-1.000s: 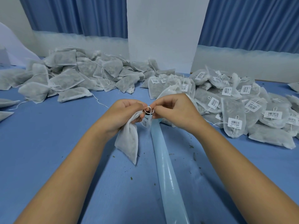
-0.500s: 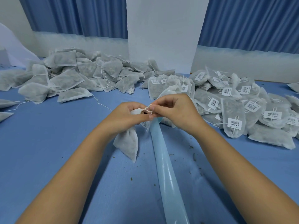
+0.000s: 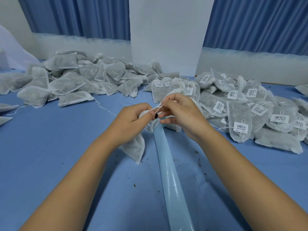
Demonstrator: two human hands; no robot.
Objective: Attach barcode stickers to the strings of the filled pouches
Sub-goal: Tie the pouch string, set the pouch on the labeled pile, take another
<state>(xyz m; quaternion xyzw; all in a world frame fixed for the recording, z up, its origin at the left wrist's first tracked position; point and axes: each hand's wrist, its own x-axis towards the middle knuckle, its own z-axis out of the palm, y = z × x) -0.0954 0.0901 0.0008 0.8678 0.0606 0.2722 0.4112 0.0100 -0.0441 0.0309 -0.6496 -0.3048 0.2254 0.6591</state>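
My left hand [image 3: 131, 121] grips the gathered neck of a white filled pouch [image 3: 134, 148], which hangs down from my fist onto the blue table. My right hand [image 3: 180, 114] pinches the pouch's thin white string [image 3: 157, 108], stretched taut between both hands. A barcode sticker [image 3: 152, 125] hangs just below my left fingers, beside the top end of the pale blue sticker backing strip [image 3: 171, 185].
A heap of unlabelled pouches [image 3: 80, 80] lies at the back left. Labelled pouches with barcode stickers [image 3: 240, 110] are piled at the right. A white panel [image 3: 168, 34] stands behind, before blue curtains. Dry herb crumbs dot the blue table [image 3: 50, 155].
The string's small loop between my hands has been drawn out straight. My right hand rose slightly, pulling the string up and to the right. The pouch hangs much as before.
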